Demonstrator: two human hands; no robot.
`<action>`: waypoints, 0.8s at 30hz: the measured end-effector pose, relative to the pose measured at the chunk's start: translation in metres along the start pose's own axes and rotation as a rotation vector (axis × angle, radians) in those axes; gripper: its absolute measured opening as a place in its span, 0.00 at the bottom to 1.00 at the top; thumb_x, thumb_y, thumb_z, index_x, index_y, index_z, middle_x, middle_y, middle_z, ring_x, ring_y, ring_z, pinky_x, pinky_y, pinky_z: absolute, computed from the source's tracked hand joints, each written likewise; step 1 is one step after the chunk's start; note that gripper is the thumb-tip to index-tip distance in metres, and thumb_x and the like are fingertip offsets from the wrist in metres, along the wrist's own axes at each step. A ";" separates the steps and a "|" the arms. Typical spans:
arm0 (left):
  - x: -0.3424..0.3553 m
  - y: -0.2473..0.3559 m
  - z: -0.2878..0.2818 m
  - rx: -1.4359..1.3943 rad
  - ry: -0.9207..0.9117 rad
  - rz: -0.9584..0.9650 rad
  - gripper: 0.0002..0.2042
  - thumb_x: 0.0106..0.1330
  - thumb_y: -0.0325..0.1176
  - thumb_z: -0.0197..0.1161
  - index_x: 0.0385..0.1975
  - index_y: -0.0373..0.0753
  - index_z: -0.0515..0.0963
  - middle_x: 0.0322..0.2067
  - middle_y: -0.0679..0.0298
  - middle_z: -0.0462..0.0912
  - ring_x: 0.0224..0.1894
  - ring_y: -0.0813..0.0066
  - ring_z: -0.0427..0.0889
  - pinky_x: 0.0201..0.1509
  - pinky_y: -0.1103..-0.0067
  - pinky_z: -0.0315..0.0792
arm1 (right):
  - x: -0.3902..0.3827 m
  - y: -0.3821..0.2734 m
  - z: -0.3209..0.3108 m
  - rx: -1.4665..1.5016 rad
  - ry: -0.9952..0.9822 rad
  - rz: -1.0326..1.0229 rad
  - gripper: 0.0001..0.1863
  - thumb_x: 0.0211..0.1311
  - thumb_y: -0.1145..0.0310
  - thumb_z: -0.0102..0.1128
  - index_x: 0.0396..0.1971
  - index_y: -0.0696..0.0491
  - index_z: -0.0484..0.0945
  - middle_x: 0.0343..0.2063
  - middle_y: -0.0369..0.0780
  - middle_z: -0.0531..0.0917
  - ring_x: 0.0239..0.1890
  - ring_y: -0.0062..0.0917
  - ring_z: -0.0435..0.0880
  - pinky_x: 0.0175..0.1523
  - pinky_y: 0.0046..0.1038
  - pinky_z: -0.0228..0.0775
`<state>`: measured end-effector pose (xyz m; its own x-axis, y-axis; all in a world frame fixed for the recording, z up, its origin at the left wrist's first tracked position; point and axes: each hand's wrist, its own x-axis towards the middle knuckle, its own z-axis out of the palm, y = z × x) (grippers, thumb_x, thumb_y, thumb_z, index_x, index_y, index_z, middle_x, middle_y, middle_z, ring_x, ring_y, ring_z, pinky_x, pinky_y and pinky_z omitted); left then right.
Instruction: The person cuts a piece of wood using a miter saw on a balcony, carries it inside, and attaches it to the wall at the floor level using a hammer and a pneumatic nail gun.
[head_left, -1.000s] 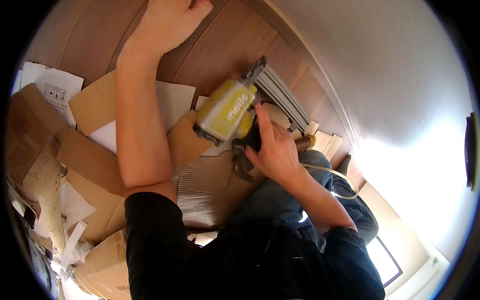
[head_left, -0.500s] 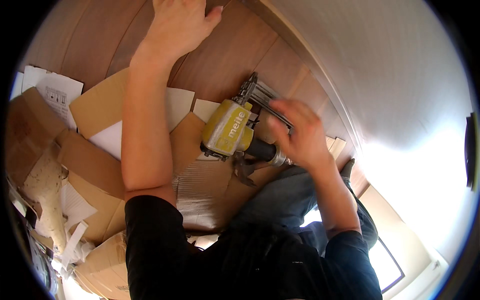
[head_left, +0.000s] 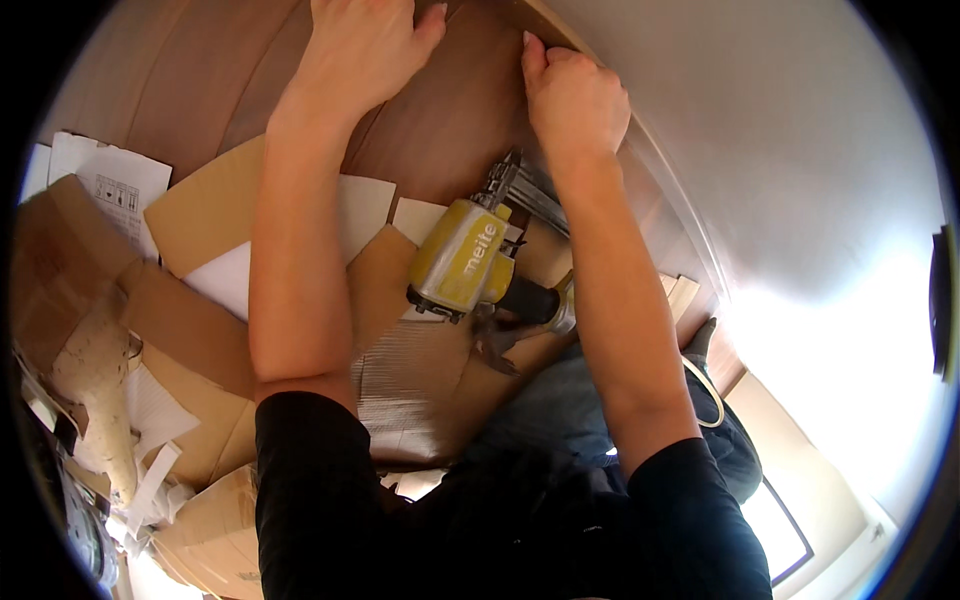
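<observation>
My left hand [head_left: 370, 55] reaches to the far edge of the view, over brown wood planks. Its thumb sticks out to the right, and the other fingers run out of the picture. My right hand [head_left: 580, 105] is at the far right, beside the narrow wood strip [head_left: 562, 28] along the foot of the pale wall. Its fingers are curled in and the thumb points away from me; whatever they hold, if anything, is hidden. Between my forearms a yellow and silver nail gun [head_left: 455, 262] lies on cardboard, touched by neither hand. A claw hammer [head_left: 495, 345] is partly covered by it.
Flattened cardboard [head_left: 190, 320] and a white printed sheet [head_left: 118, 190] spread on the left, with a stained pale object [head_left: 100, 390] beside them. A smooth pale wall [head_left: 780, 160] rises on the right. Short wood pieces [head_left: 680, 292] lie near my leg.
My right hand has moved from beside the nail gun out to the wood strip by the wall, and its fingers have curled in. My left hand stays nearly in place.
</observation>
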<state>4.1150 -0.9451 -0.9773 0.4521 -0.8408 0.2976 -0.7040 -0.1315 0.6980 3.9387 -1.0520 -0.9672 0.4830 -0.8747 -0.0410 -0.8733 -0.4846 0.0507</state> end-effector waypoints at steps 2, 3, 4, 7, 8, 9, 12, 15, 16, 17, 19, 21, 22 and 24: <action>0.002 -0.003 0.002 -0.019 -0.006 -0.043 0.23 0.60 0.25 0.68 0.56 0.32 0.73 0.68 0.55 0.64 0.65 0.54 0.74 0.65 0.57 0.67 | 0.000 0.000 0.000 0.001 -0.009 -0.001 0.28 0.73 0.44 0.54 0.24 0.51 0.87 0.28 0.48 0.88 0.33 0.52 0.87 0.42 0.49 0.81; 0.001 -0.004 0.004 -0.023 -0.009 -0.043 0.23 0.60 0.25 0.68 0.56 0.32 0.73 0.68 0.55 0.64 0.65 0.54 0.74 0.65 0.57 0.67 | 0.000 0.000 0.001 0.005 -0.016 -0.006 0.28 0.73 0.44 0.53 0.24 0.51 0.87 0.28 0.49 0.88 0.34 0.52 0.87 0.42 0.49 0.81; 0.002 -0.006 0.003 0.024 0.029 0.010 0.23 0.59 0.25 0.68 0.55 0.32 0.73 0.67 0.55 0.65 0.65 0.54 0.73 0.65 0.58 0.68 | 0.000 0.002 0.001 0.003 -0.011 -0.010 0.28 0.73 0.44 0.53 0.24 0.51 0.87 0.28 0.49 0.88 0.34 0.52 0.87 0.42 0.49 0.81; 0.002 -0.005 0.004 0.055 0.086 0.072 0.22 0.59 0.24 0.68 0.54 0.32 0.74 0.66 0.54 0.66 0.65 0.53 0.73 0.65 0.58 0.69 | 0.000 0.007 0.000 -0.002 0.000 -0.015 0.27 0.74 0.45 0.53 0.25 0.51 0.88 0.29 0.49 0.88 0.35 0.52 0.87 0.42 0.49 0.81; 0.002 -0.005 0.004 0.039 0.097 0.083 0.22 0.59 0.24 0.68 0.53 0.32 0.74 0.66 0.54 0.67 0.65 0.53 0.72 0.65 0.57 0.69 | 0.001 0.006 0.000 -0.014 -0.004 -0.025 0.27 0.74 0.45 0.53 0.25 0.51 0.87 0.29 0.49 0.88 0.35 0.52 0.87 0.43 0.49 0.81; 0.002 -0.004 0.003 0.041 0.101 0.081 0.22 0.59 0.24 0.68 0.53 0.32 0.74 0.66 0.54 0.67 0.65 0.53 0.72 0.65 0.57 0.69 | 0.001 0.005 -0.001 -0.025 -0.009 -0.035 0.27 0.74 0.45 0.53 0.25 0.51 0.87 0.30 0.49 0.88 0.35 0.52 0.87 0.43 0.50 0.80; 0.002 -0.002 0.002 0.020 0.086 0.050 0.21 0.59 0.24 0.68 0.53 0.32 0.74 0.66 0.54 0.67 0.65 0.51 0.72 0.64 0.57 0.70 | 0.003 0.004 -0.001 -0.071 -0.023 -0.048 0.27 0.74 0.45 0.53 0.26 0.51 0.87 0.30 0.49 0.88 0.35 0.52 0.87 0.43 0.50 0.81; 0.001 -0.004 0.002 0.028 0.097 0.073 0.21 0.59 0.24 0.68 0.53 0.32 0.74 0.66 0.54 0.67 0.65 0.51 0.72 0.65 0.56 0.69 | 0.004 0.000 -0.001 -0.078 -0.002 -0.052 0.27 0.74 0.45 0.53 0.26 0.51 0.87 0.29 0.48 0.88 0.36 0.52 0.88 0.44 0.50 0.81; 0.000 -0.004 0.001 0.033 0.090 0.065 0.21 0.60 0.25 0.67 0.54 0.32 0.74 0.66 0.54 0.67 0.65 0.51 0.72 0.65 0.57 0.69 | 0.004 -0.001 0.000 -0.074 -0.006 -0.051 0.27 0.74 0.45 0.53 0.26 0.51 0.87 0.29 0.48 0.88 0.36 0.52 0.88 0.44 0.50 0.81; -0.001 -0.004 0.000 0.038 0.082 0.057 0.21 0.60 0.25 0.67 0.54 0.31 0.73 0.66 0.54 0.66 0.65 0.51 0.72 0.65 0.57 0.69 | 0.004 -0.002 0.001 -0.079 0.007 -0.069 0.26 0.73 0.46 0.53 0.26 0.52 0.87 0.29 0.50 0.88 0.35 0.51 0.89 0.43 0.48 0.83; 0.000 -0.005 0.001 0.041 0.088 0.074 0.21 0.60 0.25 0.67 0.54 0.31 0.73 0.67 0.54 0.66 0.65 0.51 0.72 0.65 0.57 0.69 | 0.005 -0.005 -0.002 -0.079 0.017 -0.089 0.26 0.73 0.46 0.54 0.26 0.52 0.88 0.28 0.51 0.89 0.33 0.50 0.90 0.42 0.47 0.85; -0.001 -0.006 0.000 0.047 0.095 0.091 0.21 0.61 0.25 0.67 0.55 0.31 0.73 0.67 0.54 0.66 0.65 0.51 0.72 0.65 0.57 0.69 | 0.005 -0.009 -0.008 -0.073 -0.049 -0.075 0.25 0.73 0.48 0.55 0.28 0.53 0.88 0.30 0.50 0.89 0.36 0.50 0.90 0.43 0.47 0.84; 0.000 -0.005 0.001 0.040 0.098 0.082 0.22 0.60 0.25 0.67 0.55 0.31 0.73 0.67 0.54 0.66 0.64 0.51 0.73 0.65 0.57 0.69 | 0.006 -0.011 -0.013 -0.075 -0.048 -0.074 0.25 0.73 0.48 0.55 0.28 0.53 0.88 0.30 0.50 0.89 0.36 0.50 0.90 0.43 0.47 0.84; 0.000 -0.002 0.003 0.029 0.097 0.077 0.22 0.60 0.24 0.67 0.55 0.31 0.73 0.67 0.54 0.66 0.64 0.50 0.73 0.64 0.57 0.70 | 0.006 -0.015 -0.020 -0.083 -0.129 -0.092 0.23 0.73 0.50 0.55 0.30 0.53 0.88 0.34 0.50 0.90 0.40 0.49 0.90 0.45 0.46 0.84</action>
<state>4.1144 -0.9466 -0.9808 0.4457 -0.7947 0.4120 -0.7535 -0.0846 0.6520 3.9557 -1.0504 -0.9478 0.5439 -0.8204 -0.1764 -0.8147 -0.5666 0.1233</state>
